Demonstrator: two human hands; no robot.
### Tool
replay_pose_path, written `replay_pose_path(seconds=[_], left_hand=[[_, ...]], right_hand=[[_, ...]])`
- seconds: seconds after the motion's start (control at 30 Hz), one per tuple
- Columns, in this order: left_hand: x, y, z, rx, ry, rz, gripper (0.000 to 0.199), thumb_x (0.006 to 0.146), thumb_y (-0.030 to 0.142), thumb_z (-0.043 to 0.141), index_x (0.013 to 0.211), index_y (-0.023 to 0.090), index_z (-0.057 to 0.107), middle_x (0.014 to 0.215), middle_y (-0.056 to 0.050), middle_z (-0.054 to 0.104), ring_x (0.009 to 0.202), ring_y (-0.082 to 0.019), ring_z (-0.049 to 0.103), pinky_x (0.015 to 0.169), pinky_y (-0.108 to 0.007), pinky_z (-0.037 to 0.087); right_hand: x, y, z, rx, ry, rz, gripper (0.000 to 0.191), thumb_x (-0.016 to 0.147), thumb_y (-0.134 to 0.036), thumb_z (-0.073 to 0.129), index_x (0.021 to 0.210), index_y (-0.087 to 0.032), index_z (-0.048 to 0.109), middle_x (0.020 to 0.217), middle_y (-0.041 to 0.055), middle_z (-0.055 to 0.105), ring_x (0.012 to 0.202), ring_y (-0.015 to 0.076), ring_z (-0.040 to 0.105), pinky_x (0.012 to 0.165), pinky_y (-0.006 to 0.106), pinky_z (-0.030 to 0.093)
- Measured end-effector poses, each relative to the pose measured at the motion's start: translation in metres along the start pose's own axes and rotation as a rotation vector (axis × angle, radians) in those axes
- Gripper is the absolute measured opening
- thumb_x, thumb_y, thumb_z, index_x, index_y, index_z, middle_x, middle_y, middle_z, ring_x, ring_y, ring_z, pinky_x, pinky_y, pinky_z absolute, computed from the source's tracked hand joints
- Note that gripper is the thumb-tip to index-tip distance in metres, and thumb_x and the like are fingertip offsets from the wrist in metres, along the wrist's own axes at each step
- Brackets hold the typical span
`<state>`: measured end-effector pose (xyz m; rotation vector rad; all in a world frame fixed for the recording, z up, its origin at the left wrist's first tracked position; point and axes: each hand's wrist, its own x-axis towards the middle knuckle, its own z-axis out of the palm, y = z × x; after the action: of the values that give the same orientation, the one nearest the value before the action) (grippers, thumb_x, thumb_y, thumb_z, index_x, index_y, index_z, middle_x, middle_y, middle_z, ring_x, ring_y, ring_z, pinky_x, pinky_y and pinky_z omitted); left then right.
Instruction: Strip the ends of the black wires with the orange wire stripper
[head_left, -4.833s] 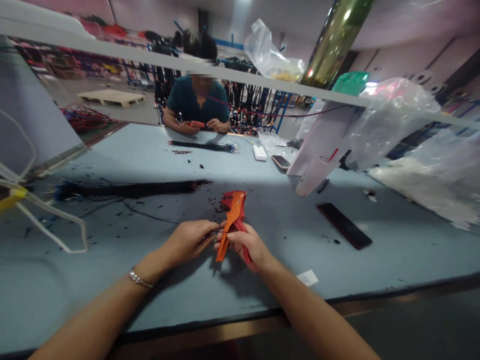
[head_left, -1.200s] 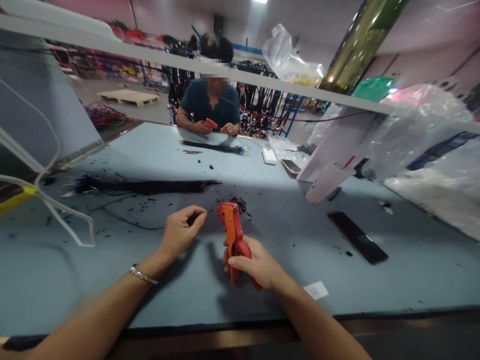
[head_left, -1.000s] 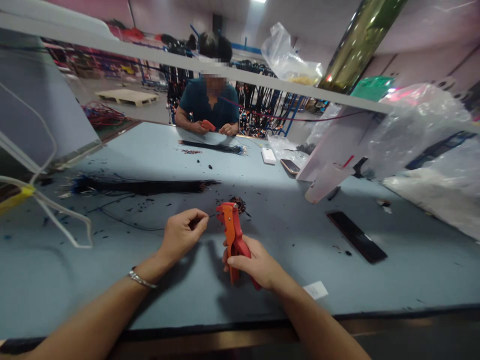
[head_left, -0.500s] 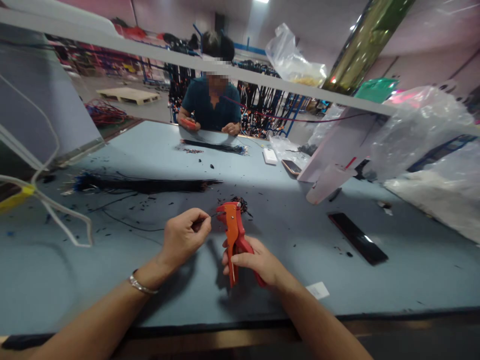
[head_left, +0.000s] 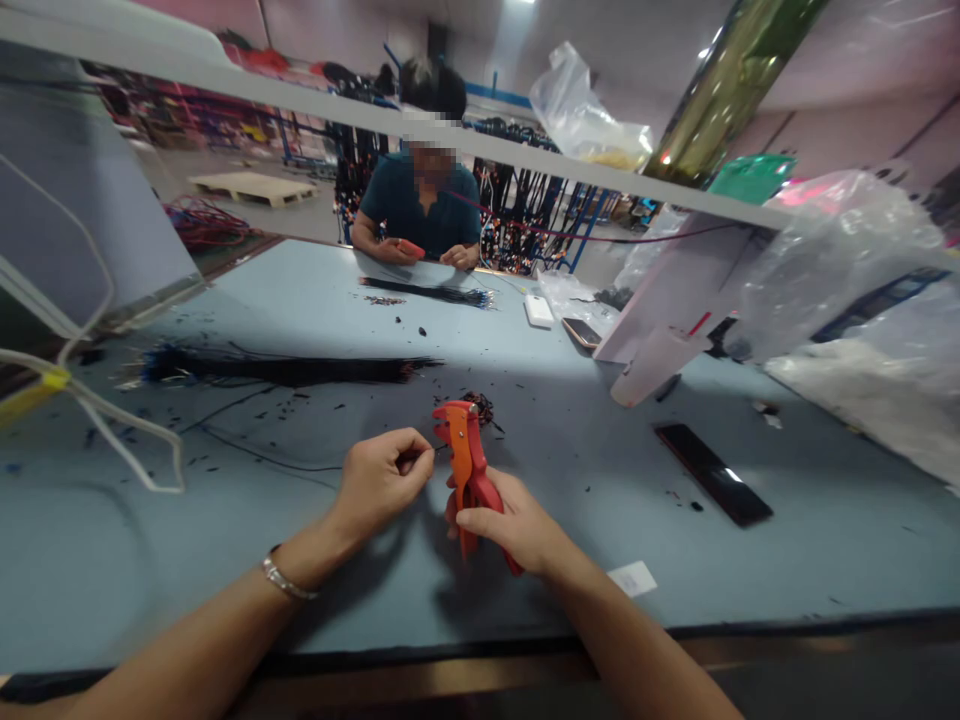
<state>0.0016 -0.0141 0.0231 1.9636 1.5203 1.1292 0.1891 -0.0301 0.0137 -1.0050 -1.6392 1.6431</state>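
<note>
My left hand (head_left: 386,480) pinches a thin black wire (head_left: 277,462), which trails left across the blue-grey table. The short end of the wire points at the jaws of a red and orange wire stripper (head_left: 466,450); whether it touches them I cannot tell. Wrapped round the stripper's handles is my right hand (head_left: 506,520), holding the tool upright. Behind the tool lies a small pile of dark scraps (head_left: 480,407). A long bundle of black wires (head_left: 300,370) rests to the left, beyond my left hand.
Across the table (head_left: 360,600) a person (head_left: 424,205) holds a red tool near a second wire bundle (head_left: 427,290). At right lie a black phone (head_left: 712,474) and a white label (head_left: 634,578); a cup (head_left: 652,368) stands farther back. White cables (head_left: 135,450) hang at left.
My left hand has moved slightly right and nearer to me with the wire. The stripper's handles look closer together. Across the table, the person's red tool has moved to the right.
</note>
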Motion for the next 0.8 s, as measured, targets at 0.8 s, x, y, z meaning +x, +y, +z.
replay_pose_path(seconds=[0.8], left_hand=[[-0.001, -0.006, 0.007, -0.510, -0.047, -0.119, 0.026, 0.070, 0.040, 0.072, 0.070, 0.015, 0.071, 0.071, -0.005, 0.074, 0.064, -0.019, 0.065, 0.064, -0.027, 0.054]], right_hand=[[-0.004, 0.000, 0.011, -1.128, 0.434, -0.362, 0.043, 0.071, -0.024, 0.052, 0.112, -0.012, 0.056, 0.096, 0.0110, 0.064, 0.079, 0.0236, 0.056, 0.071, 0.035, 0.041]])
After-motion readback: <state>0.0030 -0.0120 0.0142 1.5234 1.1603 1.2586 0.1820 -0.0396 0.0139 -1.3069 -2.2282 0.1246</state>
